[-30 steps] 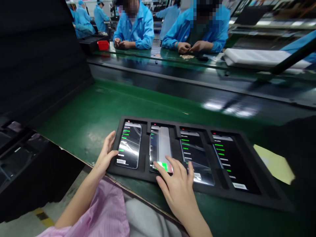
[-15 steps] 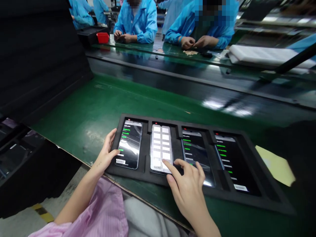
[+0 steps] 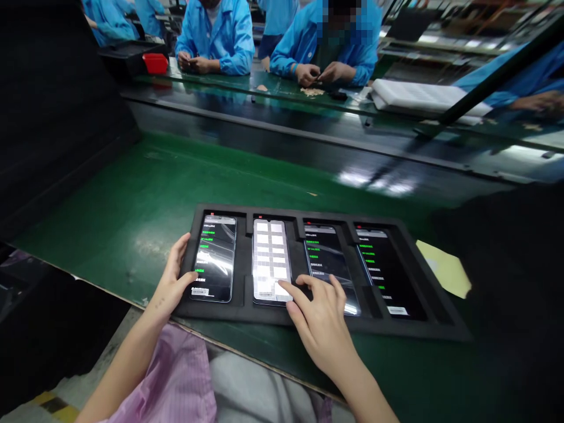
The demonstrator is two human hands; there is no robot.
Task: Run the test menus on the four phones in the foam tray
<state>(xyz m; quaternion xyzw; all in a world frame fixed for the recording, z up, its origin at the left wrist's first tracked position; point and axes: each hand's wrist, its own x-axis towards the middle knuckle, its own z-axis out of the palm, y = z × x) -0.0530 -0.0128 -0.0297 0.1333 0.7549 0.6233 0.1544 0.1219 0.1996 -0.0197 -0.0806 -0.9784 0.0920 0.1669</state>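
A black foam tray (image 3: 247, 316) lies on the green table, with several smartphones in its slots. My left hand (image 3: 170, 279) grips the tray's left end, fingers along its outer side and thumb over the edge of the leftmost phone (image 3: 215, 252), which shows a dark screen with green and white text lines. The second phone (image 3: 269, 247) has a lit screen of white blocks. My right hand (image 3: 319, 317) is open, its index fingertip at that screen's lower part and the other fingers spread over the third phone (image 3: 324, 247). The rightmost phone (image 3: 388, 270) also shows a text list.
A yellow paper (image 3: 445, 270) lies right of the tray. Beyond the green table (image 3: 132, 194) runs a dark conveyor (image 3: 264, 132). Across it, people in blue coats work with their hands near a red bin (image 3: 155, 63) and a white stack (image 3: 418, 97). A black wall stands left.
The whole view has shifted, so the tray and hands appear farther left. My right index fingertip stays at the second phone's lower screen; the left hand keeps its place on the tray.
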